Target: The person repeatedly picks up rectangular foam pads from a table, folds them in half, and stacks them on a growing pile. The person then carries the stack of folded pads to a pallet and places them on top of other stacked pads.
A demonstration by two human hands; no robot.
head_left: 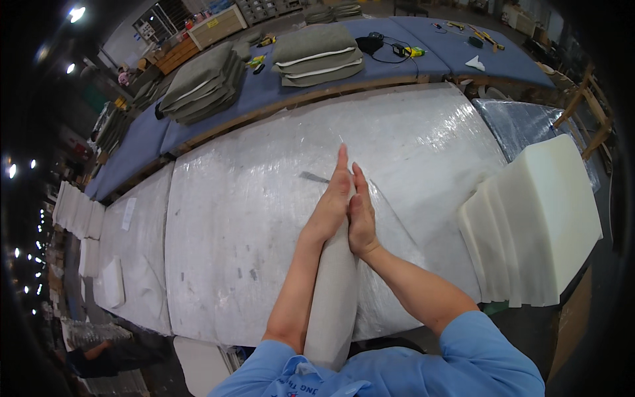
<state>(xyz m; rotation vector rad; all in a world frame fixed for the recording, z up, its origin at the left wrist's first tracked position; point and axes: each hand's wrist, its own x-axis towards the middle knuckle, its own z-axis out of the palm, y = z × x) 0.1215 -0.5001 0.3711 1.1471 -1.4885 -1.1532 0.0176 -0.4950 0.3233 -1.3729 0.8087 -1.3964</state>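
Nearest me, against the blue shirt point(450, 357), a long grey padded piece point(331, 304) begins, its wide end by the person's belly. From where I stand its long axis runs near to far, leaning slightly right as it narrows, straight up between the forearms to the hands. The left forearm lies close along its left side; the right one comes in from the right at a wider slant, so the left is nearer for most of the length. At the far end, the left hand point(331, 205) and right hand point(361, 221) flank it, palms facing, fingers straight and uncurled, the left reaching farther. Whether they squeeze it or merely rest there, I can't tell. Beneath is a plastic-covered bench point(231, 205), with a pale foam stack point(569, 205) standing at right. Farther off, folded grey covers point(317, 49) sit on a blue bench point(397, 49)
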